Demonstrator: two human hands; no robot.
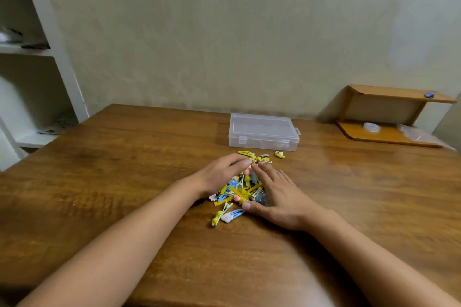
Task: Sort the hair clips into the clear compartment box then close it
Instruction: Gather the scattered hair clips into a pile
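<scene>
A heap of small hair clips (239, 192), mostly yellow, blue and pink, lies on the wooden table (124, 157). My left hand (220, 173) and my right hand (277, 194) cup the heap from either side with straight fingers, pressing against the clips. A few clips lie loose: a yellow one (245, 153) just beyond my left fingertips, a small yellow one (280, 154) further right, and a blue-and-white one (232, 215) at the near edge of the heap. The clear compartment box (263, 131) sits shut behind the heap, latches facing me.
A small wooden shelf (389, 117) stands at the table's back right with a tape roll (371, 127) and a plastic bag on it. White shelving (37, 52) is at the left. A pale wall backs the table.
</scene>
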